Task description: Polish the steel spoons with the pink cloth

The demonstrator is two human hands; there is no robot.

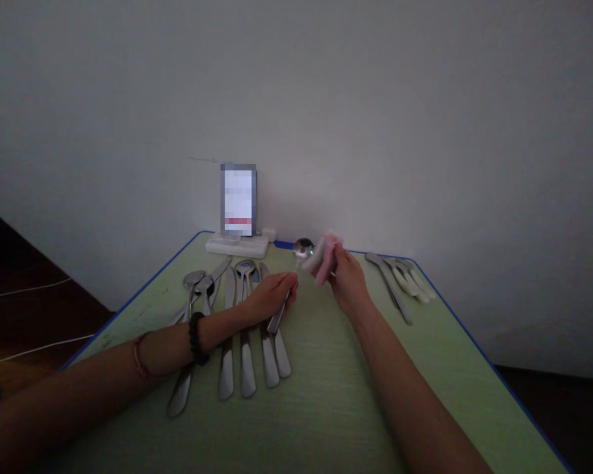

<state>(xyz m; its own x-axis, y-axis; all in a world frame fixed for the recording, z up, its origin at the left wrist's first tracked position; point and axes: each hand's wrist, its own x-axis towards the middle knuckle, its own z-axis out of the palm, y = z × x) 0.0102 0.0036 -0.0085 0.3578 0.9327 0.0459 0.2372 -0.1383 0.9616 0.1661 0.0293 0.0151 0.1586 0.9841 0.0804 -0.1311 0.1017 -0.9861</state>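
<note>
My left hand (271,293) grips the handle of a metal spoon (302,249) whose bowl is raised above the green table (326,395). My right hand (343,273) is closed on a pink and white cloth (323,255) that is pressed against the spoon's bowl. Under my left forearm lies a row of several metal knives and spoons (242,329). A dark bead bracelet (196,337) sits on my left wrist.
A second group of several spoons (400,280) lies at the table's far right. A phone (238,199) stands upright on a white stand (237,245) against the white wall. The table has a blue edge (474,342); white cables (24,349) run along the dark floor at left.
</note>
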